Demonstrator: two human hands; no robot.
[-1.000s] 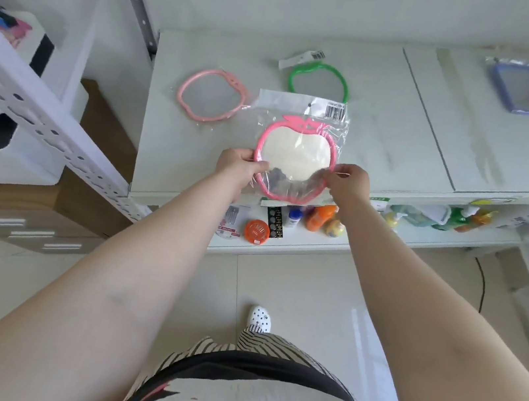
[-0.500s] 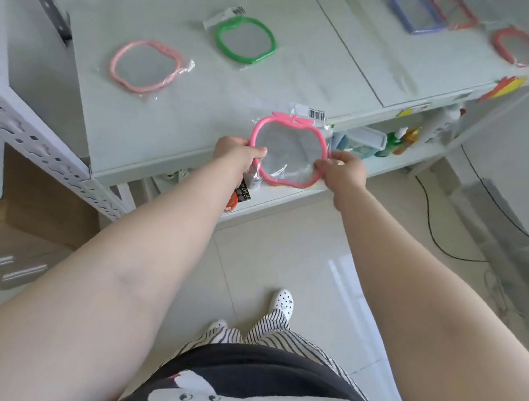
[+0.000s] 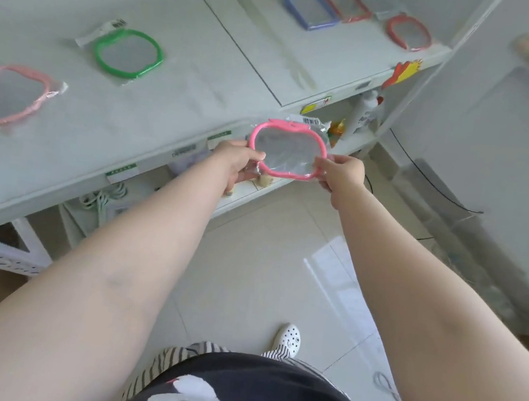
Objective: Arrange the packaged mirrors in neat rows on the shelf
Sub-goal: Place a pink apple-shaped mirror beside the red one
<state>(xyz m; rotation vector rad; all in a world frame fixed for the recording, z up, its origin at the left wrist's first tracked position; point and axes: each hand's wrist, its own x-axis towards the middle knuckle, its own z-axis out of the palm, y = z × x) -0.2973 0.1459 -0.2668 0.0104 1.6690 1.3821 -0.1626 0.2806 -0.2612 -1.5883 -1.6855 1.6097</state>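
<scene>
you've got the hot-pink apple mirror (image 3: 286,151) pinched by its rim, left hand (image 3: 235,160) and right hand (image 3: 341,175) both closed on it, and it's come off the shelf (image 3: 183,93) — a second ago it sat over the top, now it hangs just past the front edge. that means it's unplaced: on the shelf the green mirror (image 3: 128,50) and pale-pink mirror (image 3: 4,94) lie left of it, the blue mirror (image 3: 310,9), red rectangular mirror (image 3: 345,2) and red apple mirror (image 3: 409,32) far right.

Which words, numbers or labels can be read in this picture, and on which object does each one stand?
None can be read.
Barcode sticker on the bright pink mirror packet: digits blurred.
Barcode tag on the green mirror packet: blurred.
Green-and-white price tags on the shelf edge: print too small.
Yellow label on the shelf edge: too small.
</scene>
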